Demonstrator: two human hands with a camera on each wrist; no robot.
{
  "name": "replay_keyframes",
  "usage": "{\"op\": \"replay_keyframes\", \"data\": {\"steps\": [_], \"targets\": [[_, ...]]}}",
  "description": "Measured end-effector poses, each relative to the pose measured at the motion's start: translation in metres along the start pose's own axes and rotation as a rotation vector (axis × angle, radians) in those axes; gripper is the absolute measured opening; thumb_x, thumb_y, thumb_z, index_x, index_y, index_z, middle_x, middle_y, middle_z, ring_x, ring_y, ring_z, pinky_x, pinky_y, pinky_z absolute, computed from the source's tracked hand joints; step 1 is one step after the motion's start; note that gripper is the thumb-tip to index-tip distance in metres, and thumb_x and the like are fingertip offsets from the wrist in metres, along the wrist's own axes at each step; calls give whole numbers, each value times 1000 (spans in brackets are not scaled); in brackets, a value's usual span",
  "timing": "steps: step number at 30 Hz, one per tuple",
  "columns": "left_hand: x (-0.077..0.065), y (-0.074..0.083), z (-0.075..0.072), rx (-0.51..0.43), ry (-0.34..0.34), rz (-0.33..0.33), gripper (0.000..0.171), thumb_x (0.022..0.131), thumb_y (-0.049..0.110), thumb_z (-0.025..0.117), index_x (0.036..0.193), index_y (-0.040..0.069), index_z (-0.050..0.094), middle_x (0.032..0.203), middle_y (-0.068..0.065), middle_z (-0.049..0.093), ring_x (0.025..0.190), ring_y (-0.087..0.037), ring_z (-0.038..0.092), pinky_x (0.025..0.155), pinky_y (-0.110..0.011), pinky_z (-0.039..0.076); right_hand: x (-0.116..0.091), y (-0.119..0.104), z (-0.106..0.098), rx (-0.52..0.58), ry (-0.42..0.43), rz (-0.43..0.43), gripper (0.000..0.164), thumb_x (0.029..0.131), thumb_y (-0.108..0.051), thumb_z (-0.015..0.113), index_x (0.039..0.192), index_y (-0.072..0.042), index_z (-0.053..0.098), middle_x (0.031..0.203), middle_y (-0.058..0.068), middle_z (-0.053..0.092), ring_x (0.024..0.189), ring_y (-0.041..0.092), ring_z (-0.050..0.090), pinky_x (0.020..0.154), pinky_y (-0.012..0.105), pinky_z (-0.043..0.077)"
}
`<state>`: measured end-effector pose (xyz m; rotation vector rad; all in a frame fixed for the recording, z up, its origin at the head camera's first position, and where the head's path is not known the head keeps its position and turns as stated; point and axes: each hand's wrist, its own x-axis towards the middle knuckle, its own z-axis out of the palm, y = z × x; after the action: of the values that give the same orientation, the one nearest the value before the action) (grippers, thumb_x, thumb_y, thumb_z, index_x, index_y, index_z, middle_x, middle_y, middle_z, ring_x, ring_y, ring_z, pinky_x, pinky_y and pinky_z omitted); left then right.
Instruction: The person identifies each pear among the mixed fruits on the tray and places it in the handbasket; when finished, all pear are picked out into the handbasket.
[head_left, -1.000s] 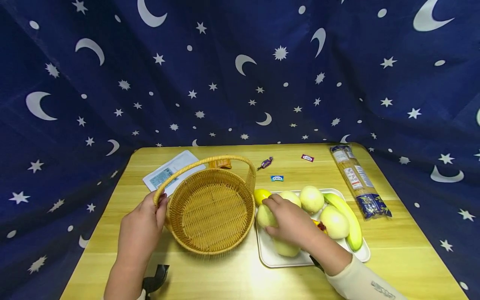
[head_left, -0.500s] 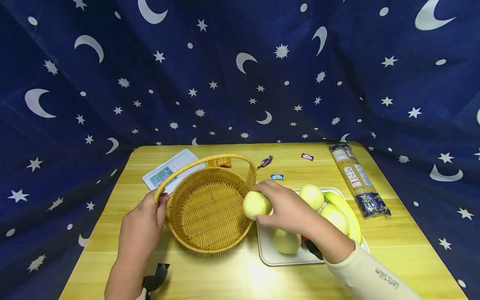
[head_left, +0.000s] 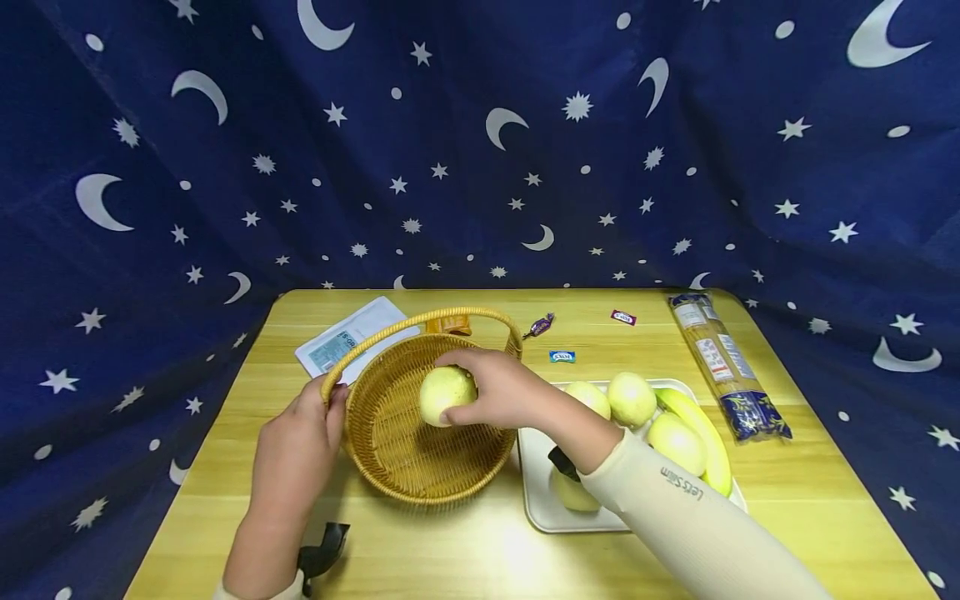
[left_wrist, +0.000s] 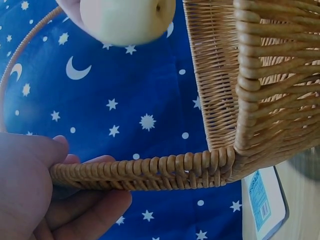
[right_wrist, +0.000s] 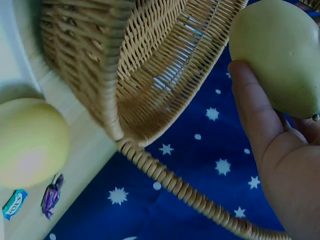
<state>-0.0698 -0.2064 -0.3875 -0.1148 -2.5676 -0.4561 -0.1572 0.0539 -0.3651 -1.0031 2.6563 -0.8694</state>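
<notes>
A wicker basket (head_left: 420, 458) with a tall hoop handle stands on the table, its inside bare below the fruit. My left hand (head_left: 296, 450) grips the lower left of the handle (left_wrist: 165, 170), thumb on one side and fingers on the other. Over the basket's opening, my right hand (head_left: 502, 392) holds a pale yellow-green round fruit (head_left: 444, 396), perhaps a pear or apple, between thumb and fingers. To the right lies a white tray (head_left: 536, 508) with several similar fruits (head_left: 632, 398) and a banana (head_left: 705, 433); the right forearm covers part of it.
Behind the basket lie a white labelled packet (head_left: 352, 333) and an orange wrapped item (head_left: 450, 324). Small wrapped candies, one purple (head_left: 540, 325), one blue (head_left: 562, 356) and one dark red (head_left: 623, 317), lie at the back. A long noodle package (head_left: 723, 362) rests at the right.
My right hand has lifted the pale fruit from the tray and carried it left to above the basket. The left hand keeps its grip on the handle. The view has shifted slightly.
</notes>
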Motion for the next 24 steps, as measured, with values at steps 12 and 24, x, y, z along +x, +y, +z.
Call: {"op": "replay_keyframes", "data": {"steps": [12,24], "targets": [[-1,-1,2,-25,30,3,23,97,20,61,108,0,59,76,-18,66,50,-33,57,44,-49,41,39,-11,12,233,-69,144,67,74,-36,83,132,-17,54,123,-1,58,101,15,56,88,32,45],[0,0,2,-23,16,-13,25,97,21,61,110,-1,59,74,-16,65,46,-28,52,42,-45,40,82,6,37,718,-87,391,70,73,-17,86,132,-6,50,120,7,54,91,21,63,82,42,53]]}}
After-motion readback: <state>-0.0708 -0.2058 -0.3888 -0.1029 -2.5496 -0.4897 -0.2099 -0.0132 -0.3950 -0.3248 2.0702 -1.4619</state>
